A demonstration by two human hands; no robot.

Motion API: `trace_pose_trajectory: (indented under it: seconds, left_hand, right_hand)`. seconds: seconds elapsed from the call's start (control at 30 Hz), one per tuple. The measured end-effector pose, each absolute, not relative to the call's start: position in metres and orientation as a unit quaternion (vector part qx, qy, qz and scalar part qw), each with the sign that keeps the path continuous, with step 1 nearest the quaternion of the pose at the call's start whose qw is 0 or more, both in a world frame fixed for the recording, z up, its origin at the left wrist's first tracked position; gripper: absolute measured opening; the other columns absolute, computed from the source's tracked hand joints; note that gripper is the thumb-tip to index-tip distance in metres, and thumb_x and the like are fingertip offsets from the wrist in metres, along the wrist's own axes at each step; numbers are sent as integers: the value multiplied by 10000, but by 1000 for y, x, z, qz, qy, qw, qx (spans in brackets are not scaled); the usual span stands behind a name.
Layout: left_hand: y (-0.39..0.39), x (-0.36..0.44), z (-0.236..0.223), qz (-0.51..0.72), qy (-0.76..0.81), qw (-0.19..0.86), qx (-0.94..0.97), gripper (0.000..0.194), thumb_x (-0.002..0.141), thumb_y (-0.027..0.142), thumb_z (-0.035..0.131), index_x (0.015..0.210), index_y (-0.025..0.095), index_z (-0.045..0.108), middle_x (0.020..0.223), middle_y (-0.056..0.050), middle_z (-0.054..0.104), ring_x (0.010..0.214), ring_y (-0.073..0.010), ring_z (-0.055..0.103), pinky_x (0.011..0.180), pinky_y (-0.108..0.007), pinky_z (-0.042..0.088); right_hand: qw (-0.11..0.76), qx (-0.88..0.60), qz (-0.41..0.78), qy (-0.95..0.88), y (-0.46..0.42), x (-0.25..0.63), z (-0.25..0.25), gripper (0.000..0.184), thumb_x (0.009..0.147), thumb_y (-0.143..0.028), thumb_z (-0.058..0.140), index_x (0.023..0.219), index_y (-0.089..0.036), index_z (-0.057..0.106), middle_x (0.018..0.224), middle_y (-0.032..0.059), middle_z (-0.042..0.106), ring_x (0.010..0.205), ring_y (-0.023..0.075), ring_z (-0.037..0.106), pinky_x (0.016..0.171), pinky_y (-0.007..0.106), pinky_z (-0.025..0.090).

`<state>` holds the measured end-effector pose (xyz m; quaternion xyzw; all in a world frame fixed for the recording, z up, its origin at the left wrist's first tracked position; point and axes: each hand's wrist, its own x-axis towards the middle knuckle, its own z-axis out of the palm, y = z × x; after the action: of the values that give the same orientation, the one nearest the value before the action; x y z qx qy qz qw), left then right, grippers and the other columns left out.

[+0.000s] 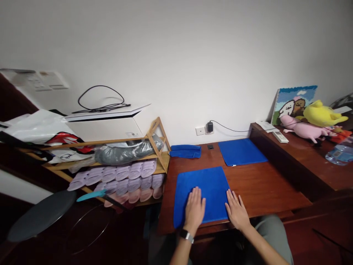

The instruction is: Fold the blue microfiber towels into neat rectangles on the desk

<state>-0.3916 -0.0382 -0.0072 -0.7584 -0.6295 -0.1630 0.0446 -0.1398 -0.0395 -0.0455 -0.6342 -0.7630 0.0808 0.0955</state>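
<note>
A blue cloth [212, 187] is spread out near the front edge of the brown wooden desk [264, 187]. My left hand [194, 209] lies flat on its left half, fingers stretched away from me, a watch on the wrist. At the cloth's right edge, my right hand [237, 209] rests with fingers extended, the fingertips by the border. Neither hand grips anything. Behind, against the wall, are a folded blue cloth [185, 151] on the left and another flat blue cloth [242, 151] on the right, with a small white tag.
A wooden rack [162, 162] holding several slippers [121, 172] and a white box [107, 129] stands left. A charger [210, 127] is plugged in above the desk. The raised right surface carries plush toys [321, 114], a remote [280, 137] and a plastic bottle [340, 152].
</note>
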Motion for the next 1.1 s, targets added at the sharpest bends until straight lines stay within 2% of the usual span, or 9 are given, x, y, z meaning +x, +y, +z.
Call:
trace_pose_trajectory:
  seconds: [0.13, 0.23, 0.33, 0.47, 0.57, 0.67, 0.87, 0.97, 1.1]
  left_hand:
    - [-38, -292, 1, -167, -515, -36, -840, 621, 1095, 475, 278, 1664, 233, 224, 1701, -34, 320, 1583, -219, 265, 1300, -469, 275]
    - [-38, -280, -5, -152, -516, -73, -840, 622, 1094, 496, 273, 1668, 272, 192, 1702, -22, 318, 1583, -208, 263, 1302, -472, 268]
    - [-43, -334, -18, -136, -587, -55, -796, 627, 1088, 523, 280, 1661, 269, 242, 1705, -39, 302, 1585, -236, 259, 1295, -497, 277]
    - [-59, -443, -36, -122, -711, 8, -692, 647, 1089, 506, 265, 1655, 192, 266, 1684, -102, 342, 1567, -292, 302, 1264, -550, 319]
    - [-71, -494, -46, -122, -733, 45, -668, 637, 1095, 457, 249, 1655, 152, 254, 1676, -116, 362, 1556, -278, 329, 1257, -524, 338]
    - [-76, -505, -49, -122, -724, 61, -676, 639, 1095, 458, 257, 1648, 140, 272, 1668, -122, 378, 1545, -268, 355, 1251, -506, 355]
    - [-59, -471, -25, -145, -701, 66, -695, 621, 1099, 451, 259, 1647, 162, 291, 1664, -112, 390, 1550, -259, 345, 1266, -493, 330]
    - [-32, -425, -5, -159, -656, 34, -737, 611, 1101, 437, 240, 1655, 181, 270, 1677, -98, 368, 1562, -246, 319, 1277, -489, 310]
    - [8, -346, 4, -159, -587, -27, -793, 625, 1096, 454, 225, 1656, 179, 266, 1692, -84, 340, 1582, -228, 265, 1294, -469, 274]
  right_hand:
    - [87, -613, 65, -783, -39, -136, -53, 634, 1053, -396, 253, 1655, -199, 226, 1721, 39, 212, 1607, 261, 156, 1302, 538, 141]
    - [83, -609, 59, -787, -39, -135, -58, 628, 1044, -368, 261, 1650, -203, 252, 1722, 38, 215, 1609, 263, 149, 1302, 541, 132]
    - [101, -626, 61, -771, -39, -137, -59, 648, 1065, -450, 206, 1659, -190, 216, 1713, 38, 249, 1604, 248, 178, 1303, 528, 152]
    - [115, -633, 64, -763, -38, -139, -56, 671, 1067, -498, 181, 1661, -190, 227, 1706, 38, 276, 1598, 248, 206, 1303, 527, 150]
    - [110, -635, 69, -762, -39, -139, -54, 674, 1065, -503, 173, 1660, -195, 240, 1709, 35, 270, 1597, 247, 208, 1302, 520, 152]
    - [94, -633, 79, -764, -41, -136, -51, 686, 1061, -509, 159, 1660, -183, 236, 1713, 30, 256, 1600, 239, 196, 1304, 511, 146]
    - [93, -641, 109, -754, -24, -137, -38, 699, 1056, -541, 113, 1668, -215, 203, 1715, -5, 255, 1601, 216, 190, 1300, 473, 181]
    - [106, -645, 97, -750, 3, -147, -27, 690, 1060, -510, 109, 1671, -202, 196, 1722, 8, 245, 1606, 211, 168, 1303, 461, 158]
    - [71, -644, 101, -755, 35, -160, -27, 683, 1054, -455, 152, 1667, -162, 215, 1726, 47, 232, 1607, 232, 163, 1301, 475, 126]
